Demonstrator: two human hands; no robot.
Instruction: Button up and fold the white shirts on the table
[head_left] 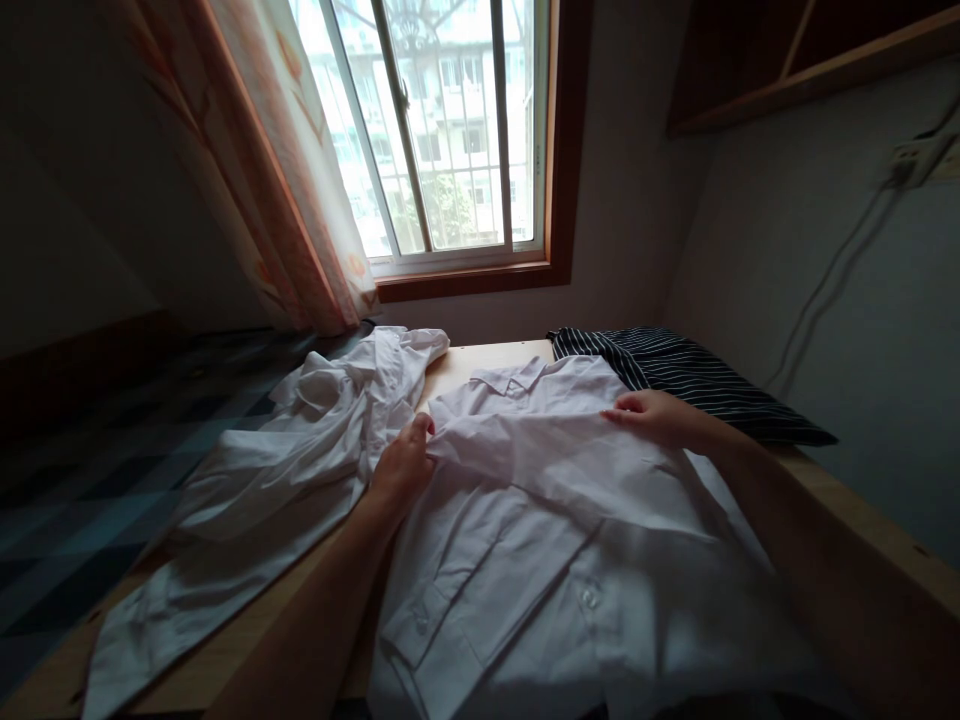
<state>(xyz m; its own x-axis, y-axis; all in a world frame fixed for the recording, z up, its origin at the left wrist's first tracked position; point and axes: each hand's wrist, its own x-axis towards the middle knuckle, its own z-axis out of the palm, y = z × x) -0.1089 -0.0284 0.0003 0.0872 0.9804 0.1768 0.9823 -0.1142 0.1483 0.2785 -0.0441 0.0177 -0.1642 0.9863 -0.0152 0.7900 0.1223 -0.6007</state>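
The left hand [405, 460] is mostly closed, its fingers curled under the thumb and gripping a white shirt [540, 480] at the shirt's left side. The right hand [649, 415] pinches the same shirt between thumb and fingertips near its right shoulder, the other fingers bent in. Between the two hands a band of cloth runs across the shirt, just below the collar [517, 378].

The shirt lies along the middle of the desk [480, 354], collar toward the far edge, its lower part reaching the near edge; a small button [590, 597] shows there. Along the desk's left edge lies a crumpled white garment [300, 490], one strip of it stretching to the near left corner. At the far right corner sits a black striped cloth [697, 375], just beyond the right hand.
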